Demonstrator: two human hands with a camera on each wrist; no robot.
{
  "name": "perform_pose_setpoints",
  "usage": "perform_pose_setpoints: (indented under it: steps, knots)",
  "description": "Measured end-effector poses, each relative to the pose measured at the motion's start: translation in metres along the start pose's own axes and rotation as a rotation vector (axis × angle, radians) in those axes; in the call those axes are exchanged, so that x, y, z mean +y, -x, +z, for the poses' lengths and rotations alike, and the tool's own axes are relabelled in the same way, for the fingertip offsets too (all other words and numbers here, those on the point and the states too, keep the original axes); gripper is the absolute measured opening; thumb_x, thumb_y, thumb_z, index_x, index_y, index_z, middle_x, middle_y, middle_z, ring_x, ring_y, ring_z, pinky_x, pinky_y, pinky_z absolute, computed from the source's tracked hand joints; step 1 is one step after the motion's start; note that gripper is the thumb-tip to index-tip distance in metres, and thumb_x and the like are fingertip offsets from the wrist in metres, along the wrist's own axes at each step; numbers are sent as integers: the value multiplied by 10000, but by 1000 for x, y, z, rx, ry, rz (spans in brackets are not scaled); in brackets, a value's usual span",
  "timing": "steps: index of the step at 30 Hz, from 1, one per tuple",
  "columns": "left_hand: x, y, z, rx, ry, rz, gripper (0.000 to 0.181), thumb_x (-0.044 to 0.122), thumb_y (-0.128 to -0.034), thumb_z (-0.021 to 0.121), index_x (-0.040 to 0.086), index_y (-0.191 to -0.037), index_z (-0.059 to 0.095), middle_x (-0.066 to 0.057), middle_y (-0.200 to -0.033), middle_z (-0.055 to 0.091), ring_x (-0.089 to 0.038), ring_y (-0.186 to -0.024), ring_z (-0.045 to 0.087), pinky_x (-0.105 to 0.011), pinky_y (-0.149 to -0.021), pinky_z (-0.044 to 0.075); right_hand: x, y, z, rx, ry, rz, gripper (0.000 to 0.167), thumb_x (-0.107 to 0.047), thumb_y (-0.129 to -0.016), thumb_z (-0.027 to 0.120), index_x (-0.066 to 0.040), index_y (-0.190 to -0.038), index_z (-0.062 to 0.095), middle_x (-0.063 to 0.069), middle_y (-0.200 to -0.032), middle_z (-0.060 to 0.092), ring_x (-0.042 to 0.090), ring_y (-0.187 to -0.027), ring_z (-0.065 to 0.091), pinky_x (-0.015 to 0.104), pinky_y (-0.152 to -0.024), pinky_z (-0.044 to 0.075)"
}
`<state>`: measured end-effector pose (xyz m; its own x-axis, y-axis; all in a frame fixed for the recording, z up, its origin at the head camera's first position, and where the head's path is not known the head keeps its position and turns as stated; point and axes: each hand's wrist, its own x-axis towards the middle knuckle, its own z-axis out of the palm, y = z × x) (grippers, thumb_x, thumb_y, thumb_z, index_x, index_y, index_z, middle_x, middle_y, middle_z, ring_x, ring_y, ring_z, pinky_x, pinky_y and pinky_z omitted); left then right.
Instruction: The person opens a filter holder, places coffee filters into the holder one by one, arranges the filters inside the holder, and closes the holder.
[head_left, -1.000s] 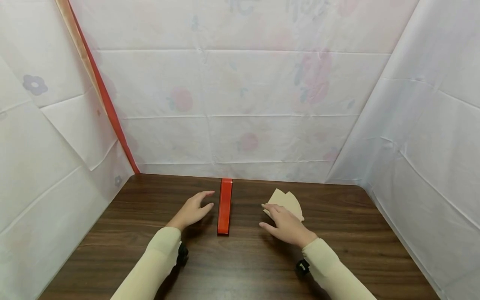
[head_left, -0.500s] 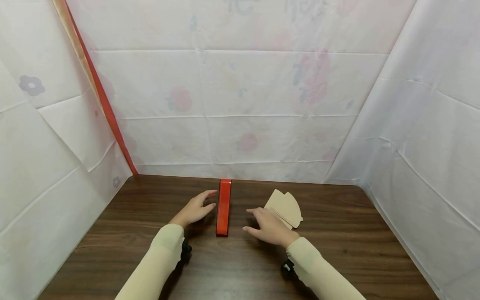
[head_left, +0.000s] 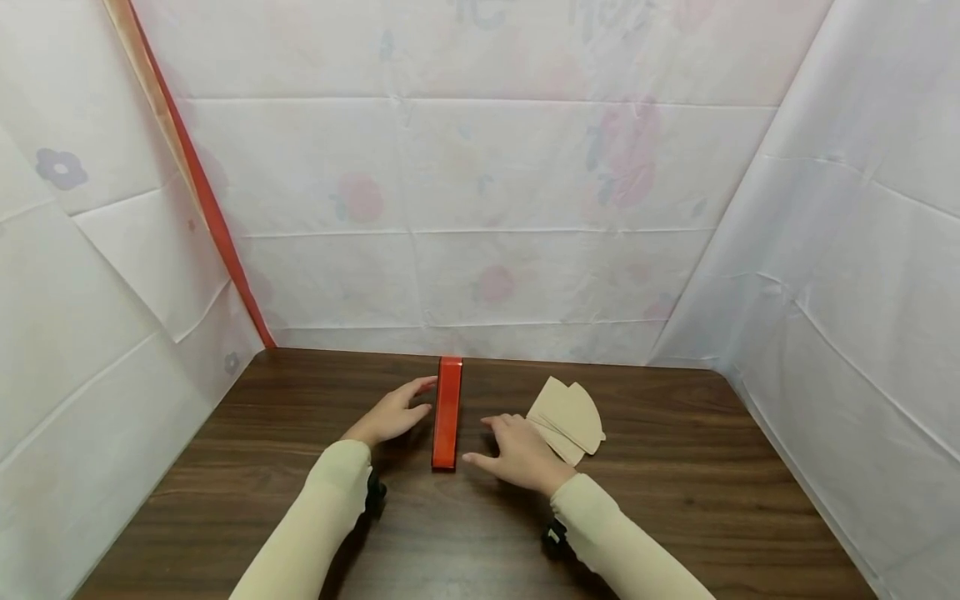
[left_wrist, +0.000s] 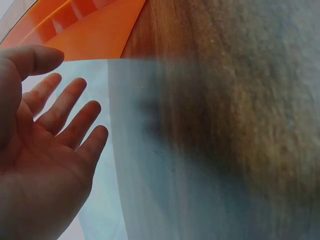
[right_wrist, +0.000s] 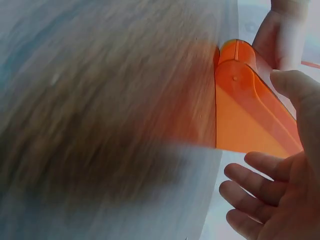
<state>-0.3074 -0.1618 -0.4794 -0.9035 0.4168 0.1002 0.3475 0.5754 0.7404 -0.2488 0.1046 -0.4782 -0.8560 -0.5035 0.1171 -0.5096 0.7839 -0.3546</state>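
A long red-orange holder [head_left: 447, 417] stands on the dark wooden table between the two hands. My left hand [head_left: 392, 414] is just left of it, fingers spread and relaxed, holding nothing; whether a fingertip touches its side I cannot tell. On the other side my right hand [head_left: 521, 454] hovers with thumb and fingers apart, a small gap from the holder. Several beige fan-shaped paper sheets [head_left: 573, 412] lie overlapping behind and right of the right hand. In the right wrist view, the holder [right_wrist: 250, 110] shows a rounded end and sloping translucent side.
The brown table [head_left: 712, 483] reaches back to a pale printed cloth [head_left: 487, 183] hanging behind. More cloth hangs at the left and right sides, and a red ribbon [head_left: 217, 225] runs down the back left corner.
My right hand has moved left, away from the paper sheets and toward the holder, uncovering more of the sheets. My left hand has shifted slightly right, closer to the holder.
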Motion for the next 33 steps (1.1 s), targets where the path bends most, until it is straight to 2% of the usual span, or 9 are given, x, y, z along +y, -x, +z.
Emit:
perform_pose_setpoints:
  steps: [8,19,22,29,33]
  knots:
    - [0,-6,2,-7,-7,-20,495,132,-1028,517,23,-1498,410,-199,-1474,477,-404,-1364,426,-603,-1088,328,-15,-11,11,59,18,20,854,-722,-860,605,9,-1302,623,131,-1203,634,286,-1096,582,424,-906,508]
    - [3,-11,2,-11,0,-28,458,135,-1023,529,69,-1471,461,-171,-1437,523,-378,-1332,474,-593,-1076,352,-31,-21,22,63,31,86,968,-811,-811,561,31,-1287,620,119,-1100,629,263,-997,562,389,-861,493]
    - [2,-13,2,-14,11,-32,436,141,-1030,526,83,-1459,473,-158,-1402,555,-363,-1300,508,-584,-1066,371,-36,-23,23,63,45,102,944,-809,-815,557,31,-1238,640,108,-1042,620,246,-950,544,371,-838,486]
    - [2,-15,2,-21,38,-33,422,140,-1032,526,79,-1448,484,-154,-1365,581,-360,-1270,530,-578,-1060,381,-42,-26,26,58,94,103,810,-819,-816,539,-38,-1005,644,44,-872,538,199,-835,486,327,-759,466]
    - [2,-16,3,-25,37,-43,416,143,-1035,522,69,-1443,487,-158,-1359,584,-361,-1267,532,-578,-1060,380,-44,-29,29,63,142,100,788,-816,-823,532,-44,-952,625,45,-843,518,196,-815,472,316,-738,457]
